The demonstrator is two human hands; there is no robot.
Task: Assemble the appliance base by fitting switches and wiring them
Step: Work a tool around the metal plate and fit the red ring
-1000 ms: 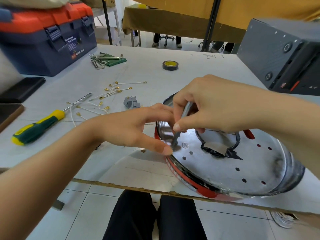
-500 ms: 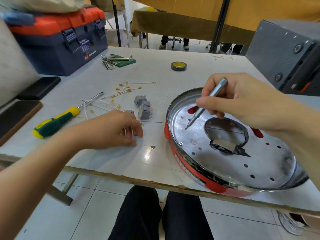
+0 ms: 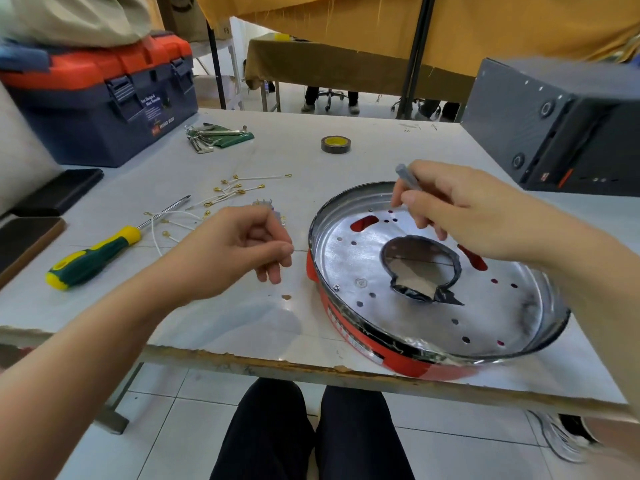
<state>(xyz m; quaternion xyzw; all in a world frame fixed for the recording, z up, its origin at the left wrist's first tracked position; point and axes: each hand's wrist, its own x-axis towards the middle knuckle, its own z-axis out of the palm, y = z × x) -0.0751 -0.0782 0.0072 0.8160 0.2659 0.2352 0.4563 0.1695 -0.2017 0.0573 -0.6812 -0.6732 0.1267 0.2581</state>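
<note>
Switches (image 3: 266, 206) behind left hand (image 3: 239, 249) (blurred) — half-hidden

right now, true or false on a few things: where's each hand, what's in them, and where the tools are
1. The right hand holds a slim grey tool over the appliance base. True.
2. The yellow-green screwdriver is in the left hand. False: it lies on the table, left of that hand.
3. The tape roll sits inside the base. False: it is on the table, beyond it.
4. The toolbox is shut. True.
5. The left hand is beside the base, not in it. True.
</note>
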